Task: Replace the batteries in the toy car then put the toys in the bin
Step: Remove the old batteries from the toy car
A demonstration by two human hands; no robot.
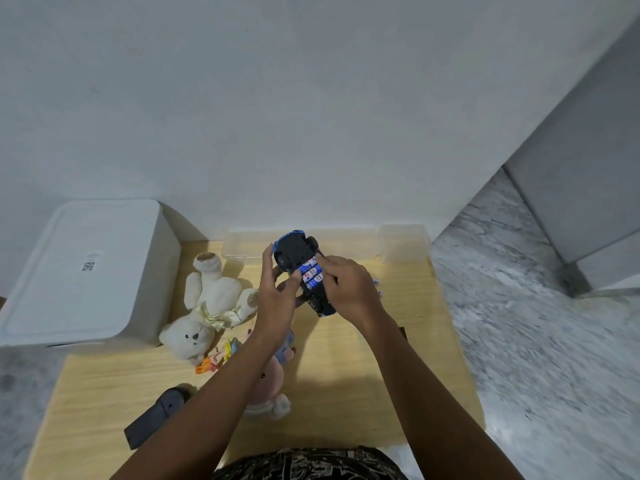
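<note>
A pale wooden table [363,358] fills the lower middle of the view, its far edge against a plain white wall [311,98] and its right edge dropping to a grey marbled floor [536,323]. The table's right half is mostly bare wood, from the hands down to the near edge. A large white lidded bin [83,271] stands at the left, apparently beside the table rather than on it, its near right corner close to the white teddy bear [207,306], which lies on its back on the left part of the table. Along the far edge sit a low clear plastic tray [242,251] and, further right, a small clear plastic box [403,244]; both are close to the wall.

A pink plush toy [270,382] lies under the left forearm, and a dark grey flat object [156,420] rests near the table's front left edge. Small colourful figures [218,358] lie between the bear's head and the pink plush.

Above the table's far middle, both hands hold the blue toy car [298,251] upside down, its black underside facing up and well clear of the tabletop. The left hand [277,299] grips the car from its left side. The right hand [349,289] curls over the car's right side, fingertips pressing on the blue and white batteries [313,273], which lie side by side in the open compartment. Two more small batteries [378,287] lie on the wood just right of the right hand.
</note>
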